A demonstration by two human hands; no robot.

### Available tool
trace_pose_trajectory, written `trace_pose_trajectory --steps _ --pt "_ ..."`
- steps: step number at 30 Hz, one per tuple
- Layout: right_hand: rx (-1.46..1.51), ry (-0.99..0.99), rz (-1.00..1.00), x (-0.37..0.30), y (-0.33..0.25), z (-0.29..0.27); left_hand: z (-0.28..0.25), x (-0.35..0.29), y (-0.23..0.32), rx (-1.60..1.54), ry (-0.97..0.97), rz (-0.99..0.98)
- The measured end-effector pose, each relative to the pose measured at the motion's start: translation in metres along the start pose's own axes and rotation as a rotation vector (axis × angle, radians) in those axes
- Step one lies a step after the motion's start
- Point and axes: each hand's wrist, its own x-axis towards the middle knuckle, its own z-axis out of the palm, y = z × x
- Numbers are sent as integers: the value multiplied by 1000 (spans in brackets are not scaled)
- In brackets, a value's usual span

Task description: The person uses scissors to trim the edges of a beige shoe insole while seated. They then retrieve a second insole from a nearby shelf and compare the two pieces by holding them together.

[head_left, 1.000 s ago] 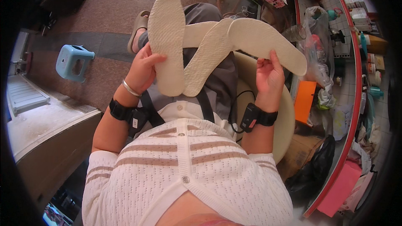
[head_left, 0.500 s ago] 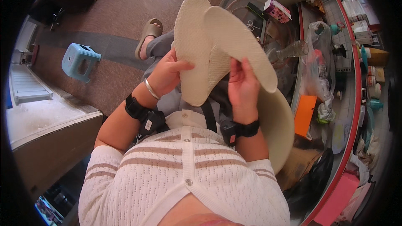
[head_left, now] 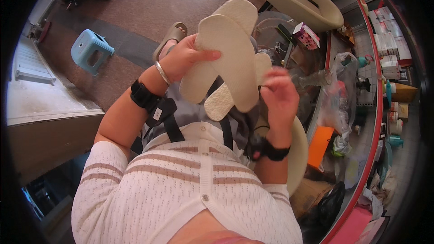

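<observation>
Several cream shoe insoles (head_left: 228,58) lie fanned and crossed over each other above my lap. My left hand (head_left: 187,61) is closed on them at their left side, its thumb pressed flat on the top insole and its other fingers hidden beneath. The textured end of a lower insole (head_left: 219,102) sticks out toward my body. At the right edge of the bunch, my right hand (head_left: 280,97) is blurred by motion, its fingers bent beside the end of another insole (head_left: 263,65). Whether those fingers grip it cannot be made out.
A light blue stool (head_left: 92,50) stands on the brown floor to the left. On the right are a round glass table with a tissue box (head_left: 306,36), an orange box (head_left: 321,147), a clear plastic bag (head_left: 337,95) and red-edged shelving. A cream chair (head_left: 307,7) stands beyond.
The insoles have turned and spread, so more of them show. My left hand has moved up slightly with them. My right hand has shifted right, off the insole it was touching.
</observation>
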Motion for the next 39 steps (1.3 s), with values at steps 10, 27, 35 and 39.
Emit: trace_pose_trajectory --steps 10,27,35,39 --pt "-86 479 258 9 21 13 1 5 -3 -133 15 -42" --pt "281 395 254 -1 41 10 -11 10 -9 -309 -85 -118" --pt "291 392 246 -2 42 9 -11 11 -11 -298 -75 -133" --pt "302 393 235 -2 45 8 -15 12 -14 -308 -87 -131"
